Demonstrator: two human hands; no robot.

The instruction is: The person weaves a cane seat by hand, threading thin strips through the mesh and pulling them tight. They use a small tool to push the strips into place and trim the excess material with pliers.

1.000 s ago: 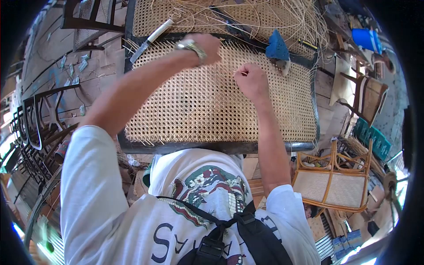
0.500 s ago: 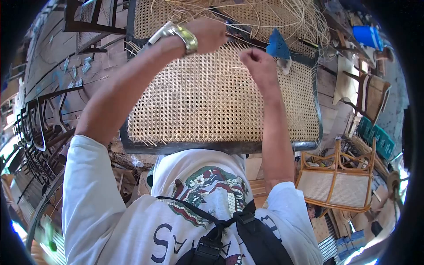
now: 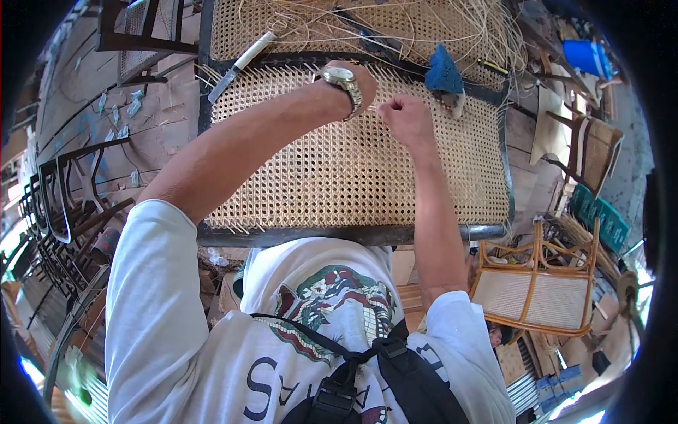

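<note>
A woven cane panel (image 3: 332, 169) in a dark frame (image 3: 353, 235) lies in front of my body, with loose strand ends sticking up along its far edge. My left hand (image 3: 364, 79), with a metal watch (image 3: 340, 76) at its wrist, is closed over the far part of the weave; its fingertips are hidden. Just to its right, my right hand (image 3: 409, 121) is closed, thumb and forefinger pinched at what looks like a thin cane strand. A blue sponge-like piece (image 3: 443, 69) rests beyond my right hand. A white-handled knife (image 3: 244, 63) lies on the far left.
Loose cane strands (image 3: 473, 25) pile up on the far panel, near a dark tool (image 3: 378, 42) and a yellow-and-black tool (image 3: 493, 67). A rattan seat frame (image 3: 537, 283) stands at the right. Dark chair frames (image 3: 63, 191) crowd the left. A blue bucket (image 3: 587, 59) is at far right.
My left hand has moved right and nearer to my body, turning so the watch face shows and uncovering the knife. My right hand has shifted slightly left and nearer to me.
</note>
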